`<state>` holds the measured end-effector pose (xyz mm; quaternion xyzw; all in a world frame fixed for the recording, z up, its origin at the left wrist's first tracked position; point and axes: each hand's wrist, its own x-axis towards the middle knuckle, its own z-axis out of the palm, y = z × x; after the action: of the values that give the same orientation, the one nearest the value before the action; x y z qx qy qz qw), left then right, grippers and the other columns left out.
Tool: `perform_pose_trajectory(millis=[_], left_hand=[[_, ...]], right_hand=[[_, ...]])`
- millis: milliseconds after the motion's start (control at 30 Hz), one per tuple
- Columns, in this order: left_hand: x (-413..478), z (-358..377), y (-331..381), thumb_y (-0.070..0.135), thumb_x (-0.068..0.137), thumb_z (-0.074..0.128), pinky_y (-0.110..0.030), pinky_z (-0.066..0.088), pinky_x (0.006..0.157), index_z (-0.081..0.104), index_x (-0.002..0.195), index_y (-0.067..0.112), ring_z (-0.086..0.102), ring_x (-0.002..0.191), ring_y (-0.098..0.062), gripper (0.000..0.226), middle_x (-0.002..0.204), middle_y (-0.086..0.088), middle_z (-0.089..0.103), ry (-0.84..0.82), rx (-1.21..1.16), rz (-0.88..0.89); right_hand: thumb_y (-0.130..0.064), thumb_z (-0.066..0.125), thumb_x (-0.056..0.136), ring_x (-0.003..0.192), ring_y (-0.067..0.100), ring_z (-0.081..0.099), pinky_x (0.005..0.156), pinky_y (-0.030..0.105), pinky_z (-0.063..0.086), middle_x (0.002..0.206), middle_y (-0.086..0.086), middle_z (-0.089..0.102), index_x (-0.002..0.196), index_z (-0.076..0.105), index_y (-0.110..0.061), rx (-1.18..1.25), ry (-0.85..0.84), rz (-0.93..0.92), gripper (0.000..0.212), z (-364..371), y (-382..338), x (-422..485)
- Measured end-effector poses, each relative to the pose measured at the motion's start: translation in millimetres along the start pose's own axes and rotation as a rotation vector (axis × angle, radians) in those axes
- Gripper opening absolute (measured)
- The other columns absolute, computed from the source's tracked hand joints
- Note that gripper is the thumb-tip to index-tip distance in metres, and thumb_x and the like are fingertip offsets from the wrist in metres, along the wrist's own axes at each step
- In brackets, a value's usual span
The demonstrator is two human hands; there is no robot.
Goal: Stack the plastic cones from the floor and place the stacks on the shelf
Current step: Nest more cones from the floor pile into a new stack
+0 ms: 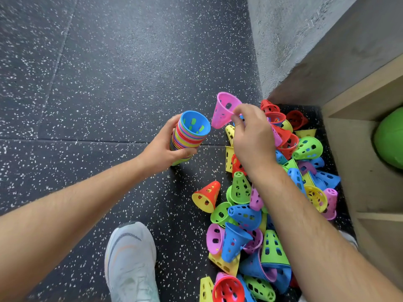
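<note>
**Stack.** One stack point(189, 136) of nested cones, mixed colours, is held off the floor point(109, 83). It is tilted, with the open wide end toward the camera. A blue cone is the innermost one visible.

**Left hand.** The left hand point(165, 149) is wrapped round the stack's lower part, fingers and thumb curled on it.

**Pink cone.** A single pink cone point(224, 110) is held just beside the stack's mouth, apart from it and not yet nested. Its wide end faces up and toward the camera.

**Right hand.** The right hand point(253, 136) pinches the pink cone at its rim, thumb vs. fingers.

**Pile.** A large pile point(272, 203) of loose cones (red, yellow, green, blue, pink) lies on the floor between the person and the shelf point(359, 160). One red cone point(206, 197) lies at the pile's left edge.

**Surroundings.** A green ball point(390, 138) sits in one shelf compartment. No stack is seen on the shelf in the part in view. A shoe point(130, 262) is planted left of the pile, and a grey wall point(283, 40) stands behind the shelf.

**Progress (est.).**
- Done: one stack is well built up, many cones deep.
- In hand: the pink cone is judged next for nesting.
- Left: most of the pile is to be stacked, approx. dozens of cones.
- Left: no stack placement on the shelf is seen yet, so the task is judged early to mid stage.
</note>
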<state>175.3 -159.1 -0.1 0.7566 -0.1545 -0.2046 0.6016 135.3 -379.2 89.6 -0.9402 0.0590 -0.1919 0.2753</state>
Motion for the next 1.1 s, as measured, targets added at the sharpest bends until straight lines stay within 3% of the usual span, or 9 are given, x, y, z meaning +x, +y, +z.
perform_pose_trajectory(millis=[167,300,433,600,667,767,867,967,1100], left_hand=[[0,1,0,0.005,0.084,0.085,-0.011,0.046,0.098,0.031,0.151,0.033,0.062,0.113,0.010,0.090,0.132,0.013,0.061,0.005,-0.004,0.006],[0,2,2,0.003,0.085,0.083,-0.016,0.053,0.091,0.031,0.152,0.030,0.063,0.114,0.006,0.089,0.134,0.007,0.060,0.005,-0.018,-0.003],[-1,2,4,0.003,0.085,0.082,-0.015,0.052,0.091,0.031,0.152,0.030,0.062,0.114,0.008,0.088,0.136,0.008,0.058,0.015,-0.035,-0.005],[-3,-10,-11,0.012,0.078,0.091,-0.018,0.046,0.103,0.029,0.152,0.044,0.051,0.128,0.012,0.102,0.141,0.024,0.052,-0.050,0.066,-0.060],[-8,-16,-25,0.018,0.075,0.093,-0.030,0.042,0.109,0.027,0.156,0.046,0.046,0.132,0.013,0.108,0.141,0.029,0.048,-0.099,0.132,-0.136],[-8,-13,-41,0.021,0.077,0.093,-0.042,0.045,0.114,0.033,0.151,0.046,0.055,0.130,0.004,0.099,0.136,0.022,0.061,-0.117,0.163,-0.212],[-1,-7,-40,0.033,0.069,0.093,-0.047,0.052,0.107,0.046,0.137,0.042,0.066,0.118,-0.006,0.083,0.126,0.015,0.069,-0.054,0.136,-0.226],[3,-5,-30,0.049,0.058,0.089,-0.048,0.055,0.102,0.051,0.130,0.043,0.070,0.111,-0.010,0.082,0.121,0.015,0.071,-0.038,0.122,-0.210],[15,-4,12,0.039,0.065,0.091,-0.050,0.058,0.098,0.056,0.124,0.045,0.073,0.108,-0.016,0.069,0.116,0.008,0.075,-0.018,0.075,-0.128]], right_hand=[[-0.011,0.058,0.098,0.098,0.026,0.058,0.088,0.036,0.046,0.103,0.009,0.064,0.101,0.065,-0.006,0.063,0.005,-0.128,0.009,-3,-17,4],[-0.012,0.062,0.094,0.107,0.026,0.058,0.097,0.038,0.044,0.110,0.006,0.067,0.107,0.066,-0.010,0.037,-0.260,-0.210,0.014,7,-18,-7],[-0.020,0.066,0.092,0.127,0.021,0.049,0.111,0.033,0.036,0.134,0.000,0.060,0.136,0.056,-0.019,0.021,-0.470,-0.146,0.044,9,-11,-17],[-0.027,0.067,0.093,0.133,0.024,0.047,0.111,0.041,0.039,0.145,0.002,0.051,0.147,0.046,-0.031,-0.008,-0.482,-0.161,0.058,16,-4,-20],[-0.031,0.064,0.094,0.130,0.025,0.048,0.108,0.045,0.042,0.144,0.005,0.048,0.149,0.040,-0.038,-0.029,-0.491,-0.140,0.061,21,0,-23],[-0.029,0.063,0.095,0.131,0.025,0.047,0.106,0.046,0.044,0.146,0.007,0.044,0.151,0.035,-0.041,-0.016,-0.498,-0.122,0.064,26,8,-25],[-0.026,0.062,0.095,0.134,0.027,0.045,0.108,0.047,0.042,0.149,0.011,0.041,0.151,0.035,-0.042,-0.021,-0.492,-0.120,0.064,28,9,-25],[-0.026,0.061,0.095,0.135,0.031,0.044,0.108,0.048,0.042,0.150,0.015,0.040,0.152,0.034,-0.042,-0.020,-0.481,-0.117,0.065,24,3,-21],[-0.030,0.061,0.093,0.135,0.034,0.044,0.108,0.049,0.042,0.151,0.016,0.040,0.151,0.033,-0.043,-0.053,-0.386,-0.138,0.066,-12,-14,8]])
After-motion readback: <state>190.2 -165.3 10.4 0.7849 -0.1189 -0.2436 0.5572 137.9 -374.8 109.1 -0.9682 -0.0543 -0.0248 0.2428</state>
